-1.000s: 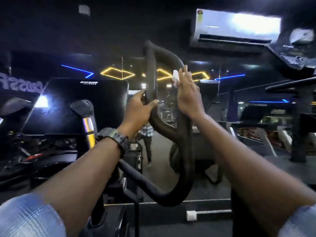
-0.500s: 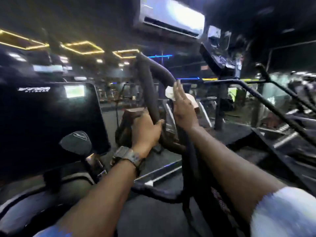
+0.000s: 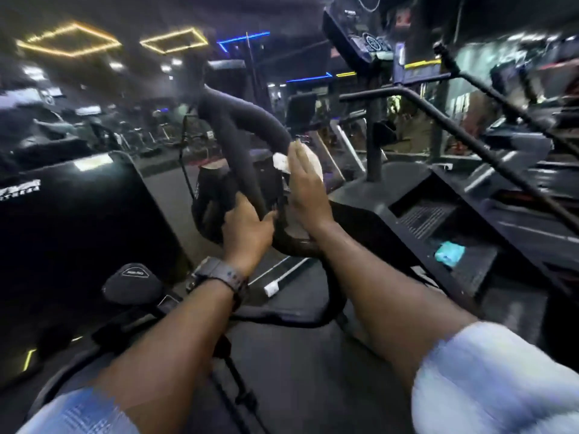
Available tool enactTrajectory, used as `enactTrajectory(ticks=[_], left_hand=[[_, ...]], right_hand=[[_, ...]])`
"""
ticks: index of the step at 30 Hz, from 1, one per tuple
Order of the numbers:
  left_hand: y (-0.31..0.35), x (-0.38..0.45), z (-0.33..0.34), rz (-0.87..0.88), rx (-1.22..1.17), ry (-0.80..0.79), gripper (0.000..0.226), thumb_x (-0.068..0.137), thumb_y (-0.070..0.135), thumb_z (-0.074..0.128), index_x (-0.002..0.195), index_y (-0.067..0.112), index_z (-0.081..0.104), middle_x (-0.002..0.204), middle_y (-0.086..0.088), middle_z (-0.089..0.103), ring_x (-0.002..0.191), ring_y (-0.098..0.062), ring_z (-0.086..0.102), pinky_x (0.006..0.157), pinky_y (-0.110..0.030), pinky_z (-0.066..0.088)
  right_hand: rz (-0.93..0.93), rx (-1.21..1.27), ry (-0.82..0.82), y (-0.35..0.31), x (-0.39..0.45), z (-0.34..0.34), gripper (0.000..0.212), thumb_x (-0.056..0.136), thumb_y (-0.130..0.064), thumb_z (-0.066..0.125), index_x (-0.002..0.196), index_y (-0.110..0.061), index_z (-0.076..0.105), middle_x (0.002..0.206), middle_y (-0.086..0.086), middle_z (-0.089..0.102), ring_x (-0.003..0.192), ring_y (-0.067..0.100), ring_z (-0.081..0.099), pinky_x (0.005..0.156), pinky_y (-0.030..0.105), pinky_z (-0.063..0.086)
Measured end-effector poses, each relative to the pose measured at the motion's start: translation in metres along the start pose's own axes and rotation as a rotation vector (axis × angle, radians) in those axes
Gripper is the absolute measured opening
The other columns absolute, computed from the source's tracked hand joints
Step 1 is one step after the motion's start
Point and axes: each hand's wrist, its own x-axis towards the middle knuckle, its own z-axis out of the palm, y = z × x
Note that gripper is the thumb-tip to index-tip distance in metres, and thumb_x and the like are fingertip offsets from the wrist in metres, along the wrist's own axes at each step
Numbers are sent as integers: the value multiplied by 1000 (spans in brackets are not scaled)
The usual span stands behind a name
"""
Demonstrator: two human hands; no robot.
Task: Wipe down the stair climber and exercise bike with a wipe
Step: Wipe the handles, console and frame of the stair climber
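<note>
Our left hand (image 3: 246, 233) grips the handlebar loop (image 3: 250, 120); right hand (image 3: 308, 192), fingers straight, presses the wipe (image 3: 283, 162) lower than before, probably mid-stroke.

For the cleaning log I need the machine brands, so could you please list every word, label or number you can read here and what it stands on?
Nothing reads clearly.
White lettering on the black panel, left: cropped and blurred, unreadable.
Small badge on the black knob: too small to read.
Markings on the console, upper right: blurred, unreadable.
Printing on the dark cover behind the handlebar: unreadable.
</note>
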Motion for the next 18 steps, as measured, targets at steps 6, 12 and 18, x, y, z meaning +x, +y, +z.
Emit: enactTrajectory(ticks=[6,12,18], left_hand=[[2,-5,-3,-1,-66,-4,49,84,33,73,122,12,51,116,-13,68,108,-35,63,88,-40,52],[3,-3,-3,-29,-73,-5,45,85,32,73,119,11,51,116,-11,68,109,-34,63,89,-39,52],[-1,-2,-2,-12,-53,-14,39,89,30,70,117,12,51,113,-10,67,104,-32,64,78,-31,46]], right_hand=[[-180,-107,-70,39,-89,3,76,81,20,50,152,0,33,163,16,23,152,32,17,121,43,27],[-75,-56,-122,27,-65,-10,80,83,19,40,157,-1,18,166,15,11,154,28,9,123,25,13],[9,28,-59,-4,9,-10,78,88,15,33,159,-6,7,166,12,15,151,27,24,115,39,34]])
